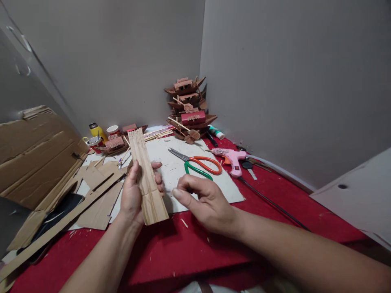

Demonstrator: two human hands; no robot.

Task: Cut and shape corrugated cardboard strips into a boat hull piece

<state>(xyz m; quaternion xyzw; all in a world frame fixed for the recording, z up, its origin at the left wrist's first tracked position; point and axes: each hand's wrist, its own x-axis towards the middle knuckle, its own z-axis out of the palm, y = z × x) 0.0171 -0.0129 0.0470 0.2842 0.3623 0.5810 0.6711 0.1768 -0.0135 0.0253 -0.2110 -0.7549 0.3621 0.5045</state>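
My left hand (132, 194) is wrapped around a long strip of corrugated cardboard (149, 183), holding it tilted up, with thumb on one edge and fingertips on the other. Ridges run along the strip's exposed face, and a crease crosses it low down. To its right my right hand (205, 200) is closed, thumb against curled fingers, apart from the strip; anything between those fingers is too small or hidden to make out. Just beyond that hand, scissors (195, 160) with one orange and one green handle lie slightly open on a white sheet (226, 191).
Right of the scissors lies a pink glue gun (230, 156) with a black cord. Several brown model boats (192, 118) are stacked in the corner. Cardboard scraps (97, 203) cover the left side, near a cup (94, 142) and a yellow bottle (97, 131). Red cloth (171, 256) covers the table.
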